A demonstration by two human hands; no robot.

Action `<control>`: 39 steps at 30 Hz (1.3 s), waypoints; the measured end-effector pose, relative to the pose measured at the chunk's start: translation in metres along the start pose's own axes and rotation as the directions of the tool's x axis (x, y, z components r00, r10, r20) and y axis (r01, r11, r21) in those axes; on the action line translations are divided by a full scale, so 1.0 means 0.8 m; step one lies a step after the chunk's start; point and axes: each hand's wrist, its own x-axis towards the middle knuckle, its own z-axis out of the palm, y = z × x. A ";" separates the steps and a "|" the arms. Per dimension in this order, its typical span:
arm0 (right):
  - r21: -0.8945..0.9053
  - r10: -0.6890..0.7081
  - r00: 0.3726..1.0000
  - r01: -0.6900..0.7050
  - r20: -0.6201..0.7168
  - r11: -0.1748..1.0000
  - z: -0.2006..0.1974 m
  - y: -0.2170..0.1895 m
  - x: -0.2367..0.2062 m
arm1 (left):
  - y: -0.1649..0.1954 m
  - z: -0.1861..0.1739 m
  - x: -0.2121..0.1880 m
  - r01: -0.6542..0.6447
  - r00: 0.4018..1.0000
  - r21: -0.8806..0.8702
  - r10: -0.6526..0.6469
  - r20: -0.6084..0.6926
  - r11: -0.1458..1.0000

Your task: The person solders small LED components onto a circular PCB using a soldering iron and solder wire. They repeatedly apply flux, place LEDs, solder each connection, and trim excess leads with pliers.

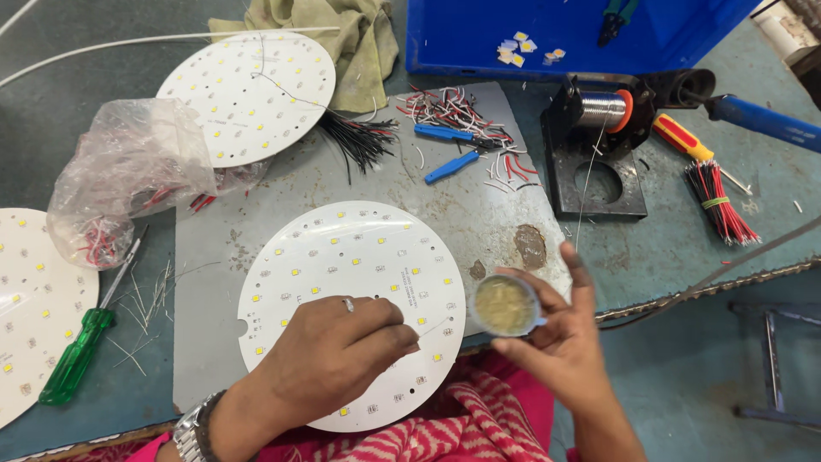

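- Left hand: rests over the lower edge of the round white LED board, fingers pinched closed on a thin wire whose free end points toward the small tin. A ring sits on one finger and a metal watch on the wrist.
- Right hand: held just off the table's near edge, fingers curled around a small round tin of yellowish paste, its open top facing up and tilted slightly toward the left hand.
- Round white LED board: lies flat on a grey metal sheet directly in front of the person, dotted with small yellow chips.
- Second LED board: further back on the left, with a thin wire trailing across it; a third board is partly cut off at the left edge.
- Clear plastic bag: crumpled, between the boards, with red wire bits inside.
- Green-handled screwdriver: on the table at left, among loose wire trimmings.
- Blue-handled cutters: at the back of the sheet, beside a heap of red and white wire scraps and a bunch of black wires.
- Solder spool: on a black stand at right.
- Blue-handled soldering iron: resting near the spool.
- Red-and-yellow screwdriver: just beside a banded bundle of red wires.
- Blue crate and an olive cloth: along the back.
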 end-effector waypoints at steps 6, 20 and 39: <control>-0.167 -0.030 0.997 0.042 0.074 0.985 0.033 -0.001 -0.012 | -0.002 -0.001 0.005 -0.179 0.982 0.192 0.164 0.094 0.965; 0.191 0.016 0.998 -0.027 0.059 0.981 0.029 -0.003 -0.016 | 0.002 -0.006 -0.009 -0.327 0.944 0.313 0.292 0.154 0.892; -0.275 -0.138 0.986 0.160 0.099 0.948 0.034 -0.005 -0.039 | -0.004 0.026 -0.015 0.716 0.605 -0.687 -0.600 0.523 0.124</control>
